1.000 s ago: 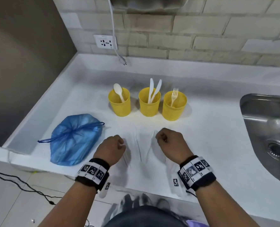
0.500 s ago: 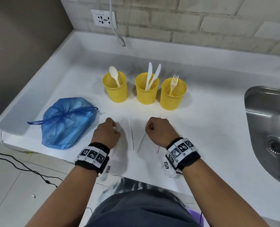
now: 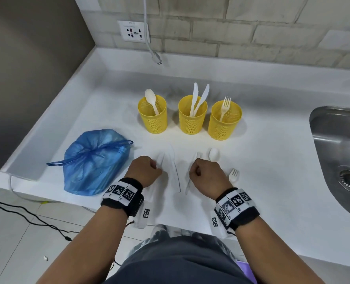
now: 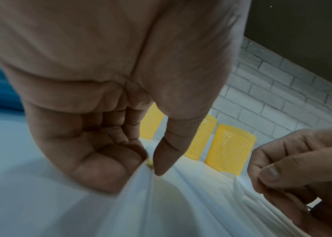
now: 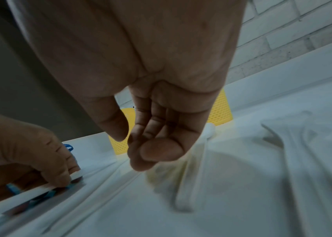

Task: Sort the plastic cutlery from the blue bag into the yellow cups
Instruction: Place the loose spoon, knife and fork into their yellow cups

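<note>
Lettering on the wall socket (image 3: 132, 31), upper left of the head view, is too small to read. Both wristbands carry black-and-white square code markers and no words.

The blue bag (image 3: 94, 160) lies drawn shut at the left of the white counter (image 3: 272, 171). Just right of it, the left hand (image 3: 144, 171) is fisted, thumb and forefinger pinching a white utensil (image 3: 159, 158) whose tip pokes out beyond the knuckles. A loose knife (image 3: 173, 169) lies flat between the two hands. The right hand (image 3: 208, 175) has its fingers curled over a second knife (image 3: 188, 183); whether it actually grips it cannot be told. Just beyond that hand lies a spoon (image 3: 213, 154), and at its right side a fork (image 3: 234, 174).

Above the hands, mid-frame, three yellow cups stand upright in a row. The left cup (image 3: 152, 117) holds one spoon, the middle cup (image 3: 192, 119) two knives, and the right cup (image 3: 224, 126) one fork. A steel sink (image 3: 338, 140) fills the right edge.
</note>
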Motion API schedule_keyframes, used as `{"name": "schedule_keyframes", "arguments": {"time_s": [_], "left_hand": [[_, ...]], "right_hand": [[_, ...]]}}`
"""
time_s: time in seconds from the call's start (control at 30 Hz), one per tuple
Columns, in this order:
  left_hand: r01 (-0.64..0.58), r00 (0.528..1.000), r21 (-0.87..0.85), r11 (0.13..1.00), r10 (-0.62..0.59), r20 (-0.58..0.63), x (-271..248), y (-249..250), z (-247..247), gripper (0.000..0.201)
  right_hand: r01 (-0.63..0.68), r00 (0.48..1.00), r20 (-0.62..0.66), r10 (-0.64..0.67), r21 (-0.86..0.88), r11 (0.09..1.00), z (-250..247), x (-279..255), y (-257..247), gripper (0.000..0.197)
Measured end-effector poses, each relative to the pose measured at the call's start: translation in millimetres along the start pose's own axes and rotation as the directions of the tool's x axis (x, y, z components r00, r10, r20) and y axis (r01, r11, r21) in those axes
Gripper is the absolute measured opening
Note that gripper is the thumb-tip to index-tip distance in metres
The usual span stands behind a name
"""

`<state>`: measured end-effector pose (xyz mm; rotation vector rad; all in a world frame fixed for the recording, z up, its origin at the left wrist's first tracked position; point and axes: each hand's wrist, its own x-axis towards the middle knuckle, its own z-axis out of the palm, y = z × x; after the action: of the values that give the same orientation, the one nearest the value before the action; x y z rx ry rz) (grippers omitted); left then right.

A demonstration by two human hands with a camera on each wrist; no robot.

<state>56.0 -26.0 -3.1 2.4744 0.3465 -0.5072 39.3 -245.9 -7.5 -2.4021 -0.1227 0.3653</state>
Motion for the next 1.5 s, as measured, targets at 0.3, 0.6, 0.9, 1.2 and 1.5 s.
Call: {"name": "schedule_keyframes", "arguments": {"time_s": [0.3, 0.6, 0.9, 1.2, 1.5], "left_hand": [[-0.107, 0.993, -0.39, 0.914, 0.114, -0.006, -9, -4, -7, 0.012], [-0.079, 0.99, -0.544, 0.835, 0.128, 0.052, -17, 0, -9, 0.014], [0.008, 0.995, -0.642, 0.767, 0.055, 0.079, -10, -7, -7, 0.027], [0.079, 0.988, -0.739, 0.669, 0.044, 0.146, -11, 9, -5, 0.025], [-0.037, 0.984, -0.66, 0.75, 0.143, 0.107, -8, 22, 3, 0.015]], "right_hand": [[0.09, 0.995, 0.068, -0.076, -0.253, 0.963, 29, 4, -40, 0.019], [0.023, 0.997, 0.078, 0.012, -0.437, 0.899, 42, 13, -61, 0.02], [-0.13, 0.992, -0.007, 0.13, -0.036, 0.991, 35, 12, -62, 0.019], [-0.046, 0.978, -0.188, 0.09, 0.226, 0.973, 31, -2, -66, 0.015], [-0.019, 0.989, -0.137, 0.053, 0.24, 0.971, 34, -7, -63, 0.011]]}}
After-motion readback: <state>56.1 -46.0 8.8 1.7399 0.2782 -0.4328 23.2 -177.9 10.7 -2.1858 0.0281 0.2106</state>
